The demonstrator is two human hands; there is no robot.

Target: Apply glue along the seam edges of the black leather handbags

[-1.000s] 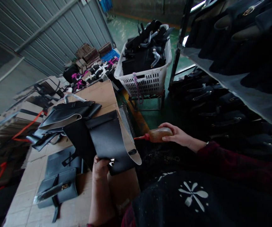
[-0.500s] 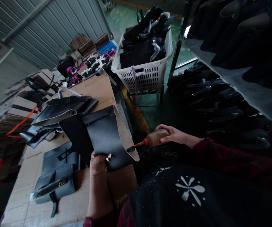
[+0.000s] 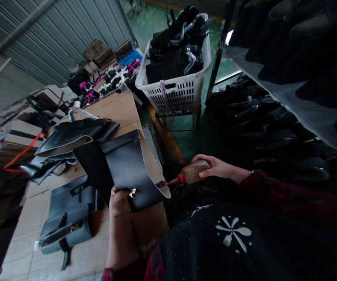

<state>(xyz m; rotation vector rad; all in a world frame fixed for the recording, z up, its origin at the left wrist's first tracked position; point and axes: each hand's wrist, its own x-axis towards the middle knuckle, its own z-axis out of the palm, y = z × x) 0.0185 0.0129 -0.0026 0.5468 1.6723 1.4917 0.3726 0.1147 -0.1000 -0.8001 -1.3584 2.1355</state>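
My left hand (image 3: 118, 202) grips the lower edge of a black leather bag panel (image 3: 127, 168) with a small metal clasp, holding it up over the cardboard-covered table (image 3: 121, 109). The panel's pale inner side curves toward me on the right. My right hand (image 3: 215, 167) is closed around a brownish squeeze bottle of glue (image 3: 193, 172). Its red nozzle touches the pale flap near a dark slot at the panel's lower right corner.
More black bag parts (image 3: 71, 136) lie piled on the table behind, and a finished dark flap bag (image 3: 65, 232) lies at the near left. A white plastic basket (image 3: 182, 93) full of black bags stands ahead. Shelves with dark bags (image 3: 273, 117) run along the right.
The bottle's red nozzle has moved left from open air to the pale flap of the panel. The left hand keeps the panel held up, shifted slightly left.
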